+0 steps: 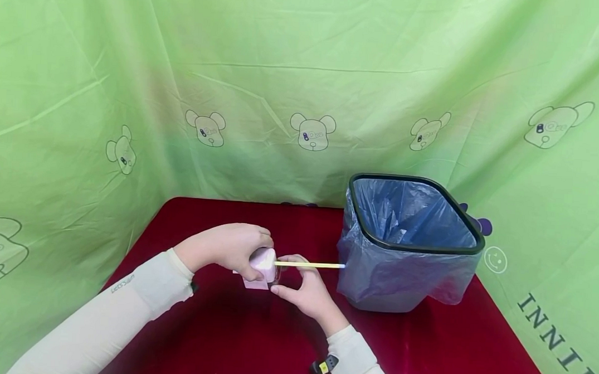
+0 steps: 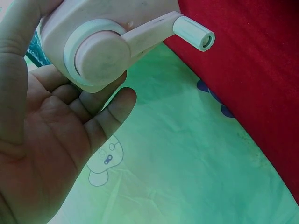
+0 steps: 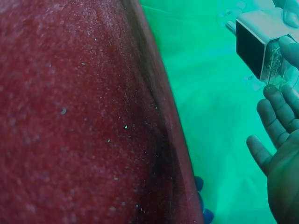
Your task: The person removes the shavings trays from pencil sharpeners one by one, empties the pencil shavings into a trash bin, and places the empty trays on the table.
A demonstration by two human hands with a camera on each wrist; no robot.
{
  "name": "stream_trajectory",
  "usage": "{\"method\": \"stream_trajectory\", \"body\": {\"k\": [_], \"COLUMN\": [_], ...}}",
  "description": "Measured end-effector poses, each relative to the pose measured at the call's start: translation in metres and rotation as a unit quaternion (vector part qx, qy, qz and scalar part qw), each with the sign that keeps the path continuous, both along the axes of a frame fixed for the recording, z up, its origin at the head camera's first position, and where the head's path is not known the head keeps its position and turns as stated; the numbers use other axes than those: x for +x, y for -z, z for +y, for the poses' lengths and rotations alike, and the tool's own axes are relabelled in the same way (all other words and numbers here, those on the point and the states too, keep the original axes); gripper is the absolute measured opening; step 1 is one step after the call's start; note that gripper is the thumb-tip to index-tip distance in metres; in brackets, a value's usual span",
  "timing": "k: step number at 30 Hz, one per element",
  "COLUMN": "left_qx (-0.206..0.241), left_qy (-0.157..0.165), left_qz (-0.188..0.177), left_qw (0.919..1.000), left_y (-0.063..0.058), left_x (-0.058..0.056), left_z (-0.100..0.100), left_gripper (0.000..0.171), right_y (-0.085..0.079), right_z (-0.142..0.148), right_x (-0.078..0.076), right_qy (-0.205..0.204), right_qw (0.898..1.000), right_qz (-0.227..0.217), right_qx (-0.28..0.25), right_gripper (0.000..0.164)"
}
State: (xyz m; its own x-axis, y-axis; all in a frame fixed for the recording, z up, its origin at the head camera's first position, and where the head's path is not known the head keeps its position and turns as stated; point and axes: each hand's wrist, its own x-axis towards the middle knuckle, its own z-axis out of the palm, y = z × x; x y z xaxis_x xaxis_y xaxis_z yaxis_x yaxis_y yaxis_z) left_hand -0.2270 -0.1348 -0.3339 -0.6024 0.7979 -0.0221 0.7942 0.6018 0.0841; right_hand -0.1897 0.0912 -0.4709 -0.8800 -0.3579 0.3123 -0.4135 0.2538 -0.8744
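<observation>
Two bare hands meet over the dark red, cloth-covered tabletop (image 1: 292, 348), left of a grey bin with a black rim (image 1: 422, 249) and a translucent bluish plastic liner (image 1: 406, 270). Between them is a pale pink, boxy hand-crank sharpener (image 1: 263, 260); its crank arm (image 2: 152, 33) ends in a whitish ribbed knob (image 2: 190, 31). The left hand (image 1: 239, 250) grips the sharpener's body, thumb and fingers round it. The right hand (image 1: 307, 290) pinches the sharpener's clear plastic drawer (image 3: 274, 60). A slim yellow pencil (image 1: 308, 264) juts from the sharpener towards the bin, passing above the right hand. Small pale specks (image 3: 125, 127) dot the red cloth.
</observation>
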Motion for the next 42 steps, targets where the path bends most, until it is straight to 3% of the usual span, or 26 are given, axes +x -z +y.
{"method": "stream_trajectory", "body": {"k": [2,6,9,12,42], "left_qx": [0.001,0.001,0.001,0.001,0.005], "left_qy": [0.001,-0.001,-0.003,-0.005,-0.012], "left_qz": [-0.001,-0.003,-0.003,-0.004,0.001], "left_qw": [1.0000,1.0000,1.0000,1.0000,0.9999], "left_y": [0.000,0.001,0.000,0.000,-0.001], "left_x": [0.000,0.000,0.001,0.001,0.002], "left_z": [0.000,-0.001,-0.001,-0.002,-0.004], "left_gripper": [0.040,0.040,0.040,0.040,0.038], "right_y": [-0.012,-0.015,0.002,0.005,0.003], "right_z": [-0.001,-0.003,-0.003,-0.002,0.001], "right_x": [0.006,0.007,-0.002,-0.004,-0.002], "right_qy": [0.001,0.006,0.010,0.010,0.011], "right_qw": [1.000,1.000,1.000,1.000,1.000], "right_qz": [-0.005,-0.012,-0.006,0.002,0.020], "right_qx": [0.008,0.018,0.013,0.007,-0.005], "right_gripper": [0.054,0.055,0.057,0.056,0.053]}}
